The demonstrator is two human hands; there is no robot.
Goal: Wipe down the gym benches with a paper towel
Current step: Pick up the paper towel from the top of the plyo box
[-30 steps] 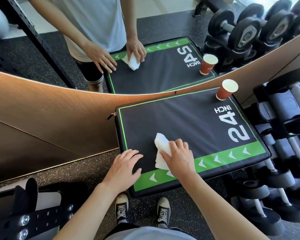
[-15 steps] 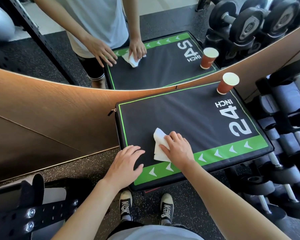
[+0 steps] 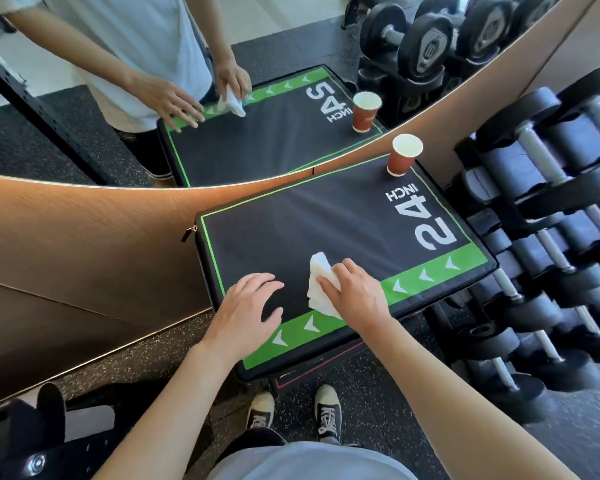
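Pressing the paper towel [image 3: 321, 285] flat under the right hand [image 3: 355, 294], fingers seemingly curling over it; bracing the table [image 3: 326, 220] with the left hand [image 3: 248, 311], fingers spreading open; steering clear of the cup [image 3: 404, 155].

Right hand [image 3: 355, 299] presses crumpled white paper towel [image 3: 317, 285] onto black padded surface [image 3: 312, 223] with green border. Left hand [image 3: 246, 315] rests flat beside it. Red paper cup [image 3: 403, 159] upright at far corner.
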